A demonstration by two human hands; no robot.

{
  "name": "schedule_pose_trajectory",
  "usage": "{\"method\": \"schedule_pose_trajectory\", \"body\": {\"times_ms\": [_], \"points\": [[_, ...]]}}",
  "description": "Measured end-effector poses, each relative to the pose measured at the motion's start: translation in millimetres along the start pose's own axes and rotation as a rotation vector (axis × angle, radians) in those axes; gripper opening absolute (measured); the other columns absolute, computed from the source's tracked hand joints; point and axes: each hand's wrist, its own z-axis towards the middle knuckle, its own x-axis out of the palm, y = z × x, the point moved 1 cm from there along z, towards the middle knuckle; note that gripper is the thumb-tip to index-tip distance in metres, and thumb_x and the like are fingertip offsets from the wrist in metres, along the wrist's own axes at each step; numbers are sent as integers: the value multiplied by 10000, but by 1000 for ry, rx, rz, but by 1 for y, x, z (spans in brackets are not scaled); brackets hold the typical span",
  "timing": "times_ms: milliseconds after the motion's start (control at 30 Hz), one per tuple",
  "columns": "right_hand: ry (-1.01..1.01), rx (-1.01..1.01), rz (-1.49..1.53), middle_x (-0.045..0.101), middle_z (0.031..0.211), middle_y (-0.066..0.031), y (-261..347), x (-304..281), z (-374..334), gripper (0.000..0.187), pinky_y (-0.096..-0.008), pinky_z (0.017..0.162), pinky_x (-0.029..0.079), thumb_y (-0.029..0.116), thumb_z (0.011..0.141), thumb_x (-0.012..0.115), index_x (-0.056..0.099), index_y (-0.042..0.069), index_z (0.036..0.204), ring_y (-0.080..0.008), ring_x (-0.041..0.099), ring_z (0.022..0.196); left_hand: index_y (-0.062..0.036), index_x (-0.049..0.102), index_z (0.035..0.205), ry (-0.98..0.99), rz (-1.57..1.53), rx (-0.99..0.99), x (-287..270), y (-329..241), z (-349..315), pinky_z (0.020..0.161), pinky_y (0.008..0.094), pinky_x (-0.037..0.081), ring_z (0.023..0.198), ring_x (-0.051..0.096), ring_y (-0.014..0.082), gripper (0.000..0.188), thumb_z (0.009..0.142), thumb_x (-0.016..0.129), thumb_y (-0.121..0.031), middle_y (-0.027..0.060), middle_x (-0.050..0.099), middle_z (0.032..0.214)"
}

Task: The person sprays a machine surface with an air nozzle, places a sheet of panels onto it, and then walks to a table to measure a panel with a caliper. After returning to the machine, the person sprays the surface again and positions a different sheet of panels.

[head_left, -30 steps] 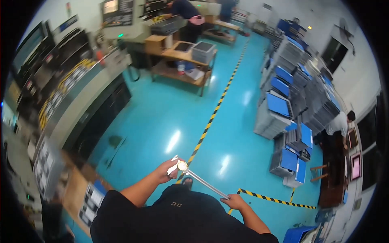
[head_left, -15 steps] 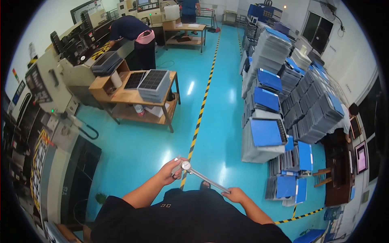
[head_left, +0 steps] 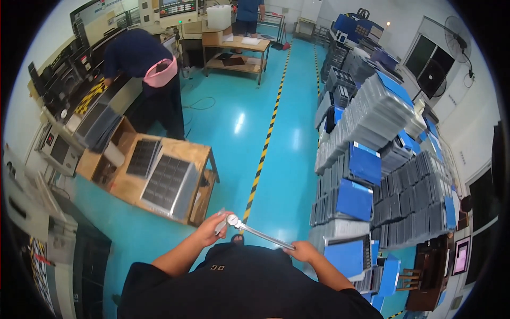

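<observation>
A dial caliper (head_left: 261, 235) with a round white dial and a long silver beam spans the space in front of my body. My left hand (head_left: 212, 228) is closed around its dial-and-jaw end. At the beam's far end, my right hand (head_left: 302, 250) grips the tip with closed fingers. The caliper slants down from left to right, above the blue floor. Whether anything sits between its jaws is too small to tell.
Left stands a wooden workbench (head_left: 201, 151) with stacked dark trays (head_left: 169, 183). A person (head_left: 139, 58) bends over a machine beyond it. Tall stacks of grey trays (head_left: 366, 114) with blue sheets line the right. A yellow-black floor stripe (head_left: 270, 127) runs ahead.
The view has moved forward along the stripe; the workbench, bending person and tray stacks are nearer. Both hands keep their hold on the caliper, slightly further left in view.
</observation>
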Motion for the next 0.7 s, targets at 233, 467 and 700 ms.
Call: {"method": "schedule_pose_trajectory", "body": {"times_ms": [233, 467, 700], "points": [[-241, 106, 106, 659, 779, -204, -46, -174, 211, 482, -485, 682, 505, 530, 873, 621, 660, 63, 763, -428, 631, 779, -81, 557, 1232, 69, 426, -174, 9, -204, 294, 550, 251, 454, 680, 576, 100, 338, 1040, 470, -344, 25, 607, 804], [-273, -115, -134, 657, 750, -182, -85, -430, 534, 409, -486, 656, 510, 474, 849, 651, 650, 76, 752, -417, 638, 747, -40, 544, 1223, 85, 166, -204, -32, -398, 530, 746, 346, 556, 825, 666, 209, 270, 1016, 498, -207, 123, 678, 959], [-252, -339, -417, 665, 726, -139, -20, -709, 833, 429, -465, 637, 519, 491, 788, 715, 634, 75, 719, -367, 657, 720, -15, 604, 1187, 110, 127, -80, -90, -583, 721, 799, 312, 584, 923, 693, 226, 281, 978, 576, -201, 116, 686, 1011]]}}
